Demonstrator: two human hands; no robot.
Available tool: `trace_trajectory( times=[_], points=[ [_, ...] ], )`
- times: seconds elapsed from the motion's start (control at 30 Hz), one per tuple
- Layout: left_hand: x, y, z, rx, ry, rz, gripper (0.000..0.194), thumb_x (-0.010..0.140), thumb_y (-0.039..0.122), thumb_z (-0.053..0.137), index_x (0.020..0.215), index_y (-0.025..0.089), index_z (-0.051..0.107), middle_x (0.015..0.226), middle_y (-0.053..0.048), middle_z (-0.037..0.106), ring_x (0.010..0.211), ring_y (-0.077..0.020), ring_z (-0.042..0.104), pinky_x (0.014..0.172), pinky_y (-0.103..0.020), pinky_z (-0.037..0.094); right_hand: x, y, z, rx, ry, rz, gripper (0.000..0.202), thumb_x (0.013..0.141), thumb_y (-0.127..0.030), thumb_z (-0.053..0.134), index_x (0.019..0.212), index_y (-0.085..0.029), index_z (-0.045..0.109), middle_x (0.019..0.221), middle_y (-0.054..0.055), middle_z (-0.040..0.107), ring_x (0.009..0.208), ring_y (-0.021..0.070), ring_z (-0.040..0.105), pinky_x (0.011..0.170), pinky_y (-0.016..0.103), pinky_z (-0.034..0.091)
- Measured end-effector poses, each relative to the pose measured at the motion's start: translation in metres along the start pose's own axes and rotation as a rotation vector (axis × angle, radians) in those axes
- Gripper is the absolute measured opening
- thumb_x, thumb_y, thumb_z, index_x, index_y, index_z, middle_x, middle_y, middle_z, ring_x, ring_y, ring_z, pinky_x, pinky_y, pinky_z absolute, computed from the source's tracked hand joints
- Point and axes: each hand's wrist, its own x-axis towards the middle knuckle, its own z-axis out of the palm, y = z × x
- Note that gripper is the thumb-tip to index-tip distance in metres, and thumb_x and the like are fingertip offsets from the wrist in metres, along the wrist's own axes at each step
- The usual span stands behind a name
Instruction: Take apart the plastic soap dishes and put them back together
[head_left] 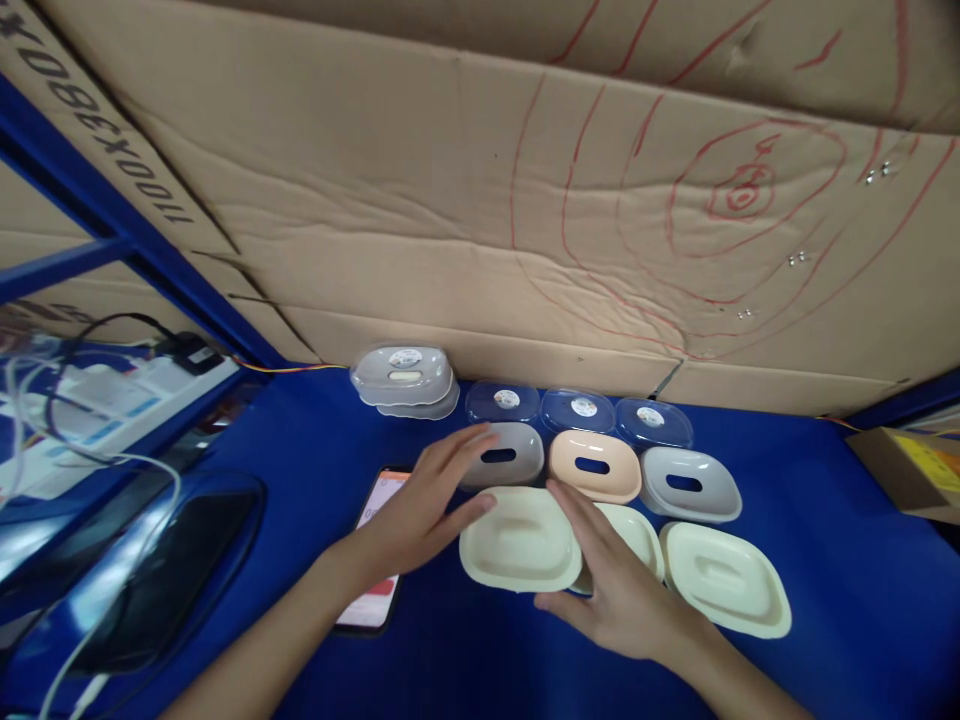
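Note:
A cream oval tray [517,540] lies between my hands in the front row, overlapping a second cream tray [631,535] to its right. My right hand [626,590] spans its right end, fingers at the far edge and thumb at the near edge. Fingers apart, my left hand [427,510] reaches over its upper left rim; the thumb tip appears to touch it. Left fingertips overlap a grey slotted box [525,455] behind. A peach slotted box [595,440] and another grey box [694,465] continue that row. A third cream tray [724,575] sits at the right.
Clear lids [577,410] with round stickers line the back. Grey lidded boxes [401,375] are stacked at back left. A phone [382,610] lies partly under my left arm. Far left are a power strip [112,410], cables and a black device [169,580]. Cardboard [375,200] walls the back.

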Motion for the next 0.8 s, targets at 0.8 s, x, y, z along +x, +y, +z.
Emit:
trace_trajectory(
  times=[0.8],
  points=[
    [0.005,-0.001,-0.012,-0.191,0.199,-0.138,0.075,0.099,0.056,0.072,0.161,0.030,0.038,0.163,-0.015,0.052,0.146,-0.0365,0.057,0.121,-0.056,0.049,0.005,-0.010,-0.009,0.492,0.109,0.159,0.119,0.093,-0.050,0.081,0.176,-0.031,-0.001,0.184,0.016,0.015,0.168,0.0343,0.024,0.133,0.059,0.028]
  ],
)
